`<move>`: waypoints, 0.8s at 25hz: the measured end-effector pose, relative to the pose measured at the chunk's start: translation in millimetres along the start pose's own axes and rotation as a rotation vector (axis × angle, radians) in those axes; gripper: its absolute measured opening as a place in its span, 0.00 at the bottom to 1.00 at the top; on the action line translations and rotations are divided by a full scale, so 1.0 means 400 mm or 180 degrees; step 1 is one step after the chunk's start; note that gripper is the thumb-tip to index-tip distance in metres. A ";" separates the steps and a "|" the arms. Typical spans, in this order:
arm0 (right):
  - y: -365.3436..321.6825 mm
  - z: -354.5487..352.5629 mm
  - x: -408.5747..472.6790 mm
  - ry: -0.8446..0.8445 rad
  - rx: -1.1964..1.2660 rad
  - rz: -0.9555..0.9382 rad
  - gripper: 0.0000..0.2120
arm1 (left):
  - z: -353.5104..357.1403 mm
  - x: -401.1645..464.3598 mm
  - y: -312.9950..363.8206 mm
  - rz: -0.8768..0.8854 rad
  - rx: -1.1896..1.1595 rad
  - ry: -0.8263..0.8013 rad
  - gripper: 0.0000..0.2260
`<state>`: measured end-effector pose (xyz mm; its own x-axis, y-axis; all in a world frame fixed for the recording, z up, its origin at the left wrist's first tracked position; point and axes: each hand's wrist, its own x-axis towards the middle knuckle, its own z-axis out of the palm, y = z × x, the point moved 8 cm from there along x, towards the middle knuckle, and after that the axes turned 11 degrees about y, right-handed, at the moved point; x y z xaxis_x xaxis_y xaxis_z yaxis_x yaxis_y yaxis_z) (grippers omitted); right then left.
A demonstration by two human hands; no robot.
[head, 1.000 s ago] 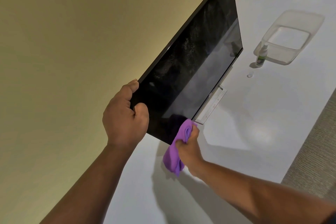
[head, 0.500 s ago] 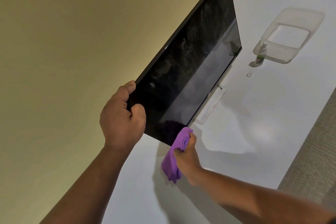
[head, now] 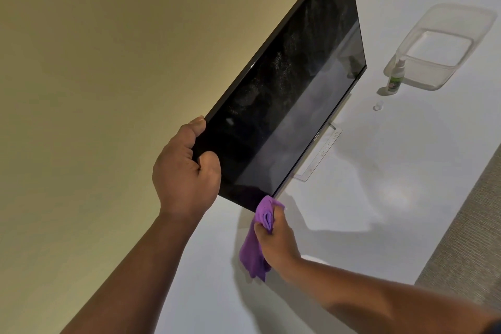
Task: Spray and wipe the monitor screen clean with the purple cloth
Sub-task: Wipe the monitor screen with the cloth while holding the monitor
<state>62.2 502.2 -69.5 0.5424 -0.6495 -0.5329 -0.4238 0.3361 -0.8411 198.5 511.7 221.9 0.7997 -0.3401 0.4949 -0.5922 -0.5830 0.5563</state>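
- The monitor was a thin, flat rectangular panel with a glossy black screen and a narrow dark bezel; fine pale speckles and a hazy smear showed across the glass
- It stood on the white table close to the wall, its long axis running from the near left corner away toward the far right, with the screen facing right over the tabletop
- A slim silvery stand base with a flat rectangular outline showed under the lower edge
- The left hand gripped the near edge of the monitor, fingers curled round the back and the thumb pressed on the front of the glass
- The purple cloth was soft, fuzzy and bunched, its top touching the near lower corner of the screen while the rest hung loose below
- The right hand held the cloth bunched in curled fingers, just below that corner
- A small spray bottle with a pale nozzle and green label stood upright farther along the table, just beside a clear plastic container, rectangular with rounded corners
- A tiny clear cap lay near the bottle
- The tabletop was smooth, matte white with soft reflections; the wall behind was plain yellowish-beige, and textured grey carpet showed at the right
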 end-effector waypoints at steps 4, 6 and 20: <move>0.001 -0.004 -0.015 -0.0245 -0.0595 -0.0372 0.22 | 0.001 -0.001 -0.009 -0.0004 -0.0069 -0.0008 0.24; -0.004 -0.026 -0.013 -0.0191 -0.0720 -0.0470 0.21 | 0.002 -0.002 -0.010 -0.0044 -0.0051 -0.0023 0.25; 0.030 -0.006 -0.056 -0.0542 -0.1077 -0.0731 0.29 | 0.006 -0.001 -0.012 0.0086 0.0000 -0.0009 0.23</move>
<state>43.3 519.0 -67.3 0.7500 -0.5501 -0.3673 -0.4767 -0.0645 -0.8767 201.3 512.8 217.6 0.7837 -0.3577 0.5078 -0.6135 -0.5736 0.5428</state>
